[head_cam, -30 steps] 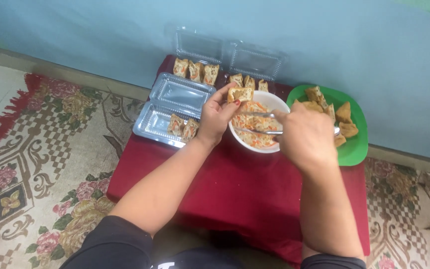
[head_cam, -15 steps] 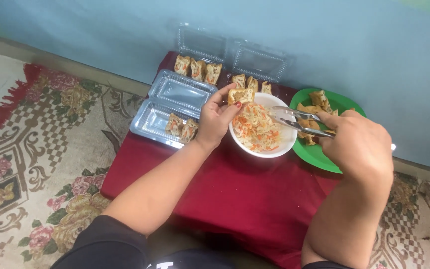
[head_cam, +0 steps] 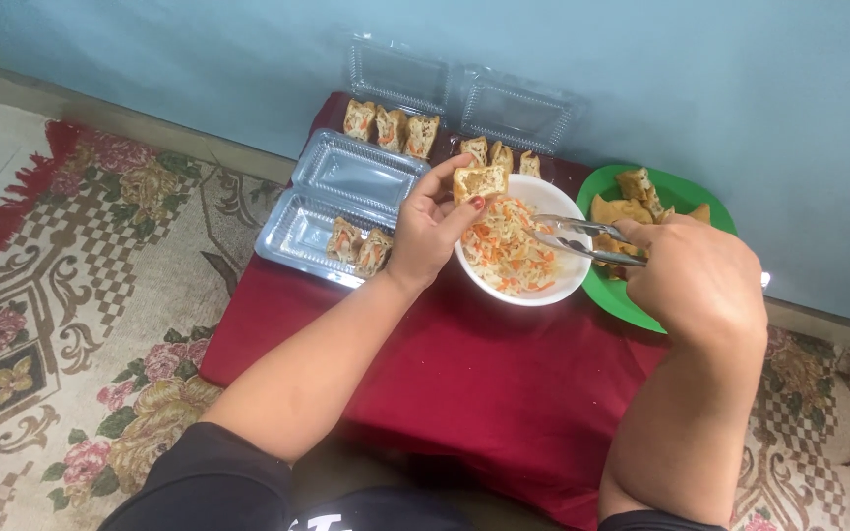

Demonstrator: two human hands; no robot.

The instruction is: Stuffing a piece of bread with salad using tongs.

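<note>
My left hand (head_cam: pixel 428 228) holds a square piece of fried tofu (head_cam: pixel 480 182) over the far-left rim of a white bowl (head_cam: pixel 555 290) filled with shredded cabbage and carrot (head_cam: pixel 506 246). My right hand (head_cam: pixel 698 278) grips metal tongs (head_cam: pixel 579 238), whose tips lie over the bowl's right side above the shreds. A green plate (head_cam: pixel 610 291) with several plain fried tofu pieces (head_cam: pixel 632 197) sits right of the bowl, partly behind my right hand.
An open clear plastic box (head_cam: pixel 317 218) with two filled tofu pieces (head_cam: pixel 358 246) lies left of the bowl. Two more open boxes (head_cam: pixel 397 77) with filled pieces (head_cam: pixel 389 125) stand at the back by the blue wall. All rest on a red cloth (head_cam: pixel 464 364) over a patterned carpet (head_cam: pixel 81 295).
My right hand has pulled back to the right from over the bowl, carrying the tongs with it. My left hand keeps the tofu piece in the same spot.
</note>
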